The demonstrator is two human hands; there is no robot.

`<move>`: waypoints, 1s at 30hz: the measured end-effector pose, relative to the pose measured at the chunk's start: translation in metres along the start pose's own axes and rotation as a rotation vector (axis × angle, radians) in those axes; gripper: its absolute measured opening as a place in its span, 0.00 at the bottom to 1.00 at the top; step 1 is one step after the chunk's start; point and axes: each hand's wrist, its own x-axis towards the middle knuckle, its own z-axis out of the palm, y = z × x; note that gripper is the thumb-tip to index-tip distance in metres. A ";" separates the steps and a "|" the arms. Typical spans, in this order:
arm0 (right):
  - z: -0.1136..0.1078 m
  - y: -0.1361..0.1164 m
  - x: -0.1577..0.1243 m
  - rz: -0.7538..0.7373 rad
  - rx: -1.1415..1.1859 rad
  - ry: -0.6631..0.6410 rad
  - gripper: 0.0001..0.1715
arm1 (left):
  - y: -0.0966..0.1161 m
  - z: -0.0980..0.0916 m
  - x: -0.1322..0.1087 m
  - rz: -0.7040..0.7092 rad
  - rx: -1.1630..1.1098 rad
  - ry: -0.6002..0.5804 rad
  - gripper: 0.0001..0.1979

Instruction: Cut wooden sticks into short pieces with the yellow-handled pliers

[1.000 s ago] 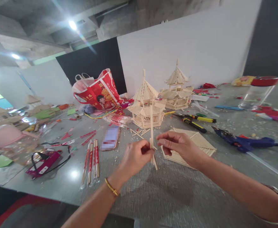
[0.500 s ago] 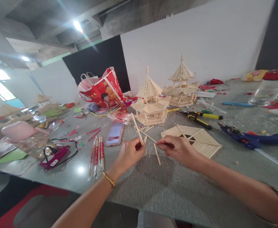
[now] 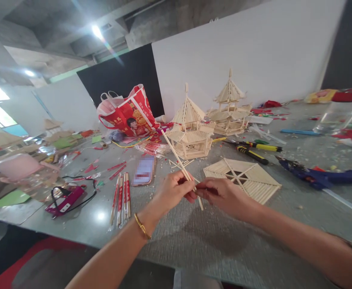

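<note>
My left hand (image 3: 179, 187) is closed around thin wooden sticks (image 3: 176, 154) that slant up and to the left. My right hand (image 3: 218, 193) has its fingers pinched together against my left fingertips, by the lower end of the sticks; what lies inside that pinch is hidden. Beneath the hands, the end of another short stick (image 3: 201, 204) shows over the table. Just right of them lies a flat hexagonal stick panel (image 3: 263, 180) with a dark central opening crossed by sticks. Behind stands a small stick pavilion (image 3: 190, 138) with a pointed roof.
A second pavilion (image 3: 229, 108) stands farther back. Cutters with yellow-black handles (image 3: 254, 154) and a blue glue gun (image 3: 317, 174) lie right. Left are a phone (image 3: 145, 170), red-wrapped chopsticks (image 3: 122, 196), a purple device with a black cord (image 3: 66, 200) and a red bag (image 3: 130, 114).
My left hand has moved right and slightly down with its sticks, and now meets my right hand. My right hand has shifted little, its fingers still pinched.
</note>
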 end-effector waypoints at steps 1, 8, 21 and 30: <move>0.000 -0.002 0.000 0.020 0.009 -0.024 0.14 | 0.003 0.002 0.000 -0.006 -0.041 -0.005 0.05; 0.004 -0.008 -0.003 0.030 0.027 0.050 0.12 | 0.009 0.003 -0.002 0.073 -0.144 -0.034 0.08; -0.008 0.010 0.001 0.013 -0.117 0.308 0.22 | -0.013 -0.022 0.012 0.176 0.735 0.168 0.10; -0.008 0.009 0.002 0.006 -0.143 0.308 0.22 | -0.016 -0.016 0.012 0.190 0.784 0.166 0.08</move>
